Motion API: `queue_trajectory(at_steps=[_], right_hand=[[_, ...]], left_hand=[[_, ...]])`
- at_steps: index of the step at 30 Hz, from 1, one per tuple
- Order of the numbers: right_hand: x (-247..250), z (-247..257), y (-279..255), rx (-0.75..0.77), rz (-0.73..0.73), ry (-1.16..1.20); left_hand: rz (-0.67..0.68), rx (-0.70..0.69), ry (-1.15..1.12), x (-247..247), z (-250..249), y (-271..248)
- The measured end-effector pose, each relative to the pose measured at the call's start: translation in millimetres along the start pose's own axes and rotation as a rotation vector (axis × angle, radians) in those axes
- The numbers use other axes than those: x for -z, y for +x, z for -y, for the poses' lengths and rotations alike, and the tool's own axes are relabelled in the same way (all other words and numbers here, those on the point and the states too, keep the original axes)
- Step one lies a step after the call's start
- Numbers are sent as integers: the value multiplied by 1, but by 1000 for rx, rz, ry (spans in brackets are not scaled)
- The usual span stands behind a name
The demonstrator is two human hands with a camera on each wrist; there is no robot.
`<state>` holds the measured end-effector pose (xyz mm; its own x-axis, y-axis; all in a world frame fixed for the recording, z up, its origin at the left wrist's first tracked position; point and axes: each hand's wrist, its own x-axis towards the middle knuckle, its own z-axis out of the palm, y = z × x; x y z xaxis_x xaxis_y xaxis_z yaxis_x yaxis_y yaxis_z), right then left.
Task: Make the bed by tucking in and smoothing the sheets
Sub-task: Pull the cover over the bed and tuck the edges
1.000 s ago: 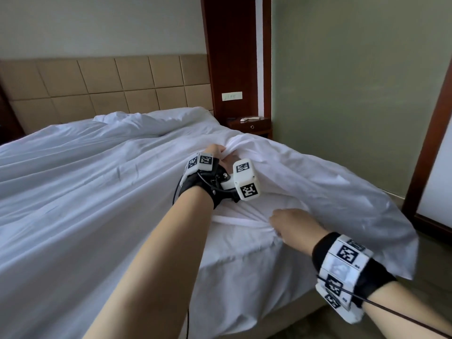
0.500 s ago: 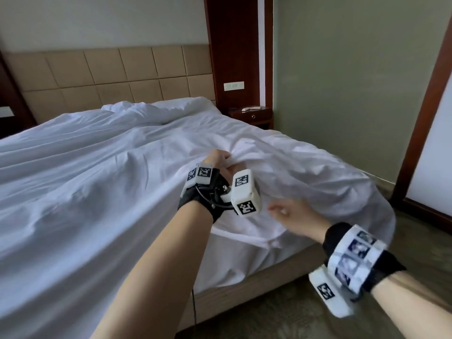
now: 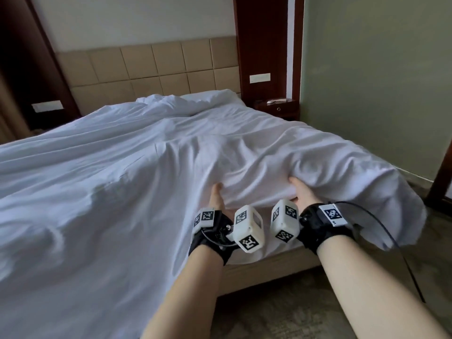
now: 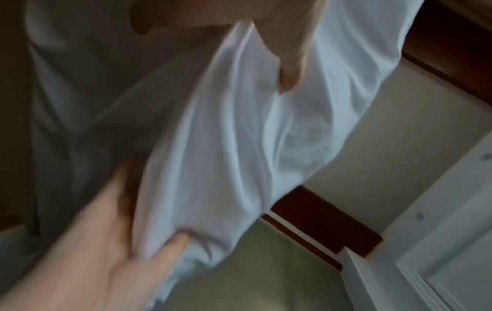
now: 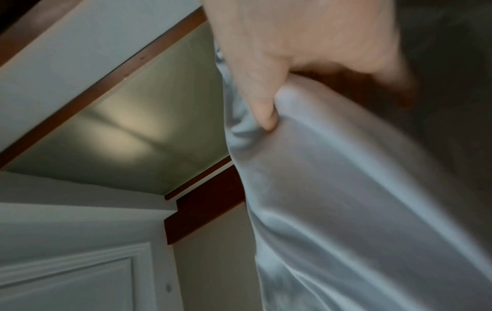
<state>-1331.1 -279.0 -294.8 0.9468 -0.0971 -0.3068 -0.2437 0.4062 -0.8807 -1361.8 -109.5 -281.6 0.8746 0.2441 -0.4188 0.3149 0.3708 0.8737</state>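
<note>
Soft, dim daylight fills the room, with no harsh glare. In the head view the white sheet (image 3: 122, 192) is the brightest surface, its folds throwing gentle grey shadows; the left corner falls nearly black. Straight wall edges bow outward near the frame borders. Both wrist views are soft with motion blur, the hands smeared and the undersides of the cloth shadowed; a pale reflection glows on the green wall (image 5: 127, 130).

I see both forearms reaching forward side by side, wrists banded in black. My left hand (image 3: 216, 195) has its thumb on top and fingers curled under; the right hand (image 3: 302, 192) matches it, though its fingers are hidden, probably curled in a grip.
</note>
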Motion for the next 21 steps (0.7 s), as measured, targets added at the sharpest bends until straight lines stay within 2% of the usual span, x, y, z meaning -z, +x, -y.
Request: queue_trajectory(at_steps=[3,5,8,12,14,18,21], right_hand=[[14,-1,-6,-21,-49,5],[25,-3,-11,-18,-153,-47],[45,-20,-7,-42,-234,-171],[60,-49,0,-165,-284,-43],[61,-58,9,-176,-333,-12],[54,-59,11,-193,-295,77],[45,-57,12,-128,-231,165]], left_hand=[[-28,-2,15,9,8,3],[9,26,-33,10,14,8],[111,72,-101,5,24,13],[192,106,-92,-5,36,22],[148,96,-105,-10,38,25],[-5,26,-273,-12,46,33],[43,101,-238,-9,45,26]])
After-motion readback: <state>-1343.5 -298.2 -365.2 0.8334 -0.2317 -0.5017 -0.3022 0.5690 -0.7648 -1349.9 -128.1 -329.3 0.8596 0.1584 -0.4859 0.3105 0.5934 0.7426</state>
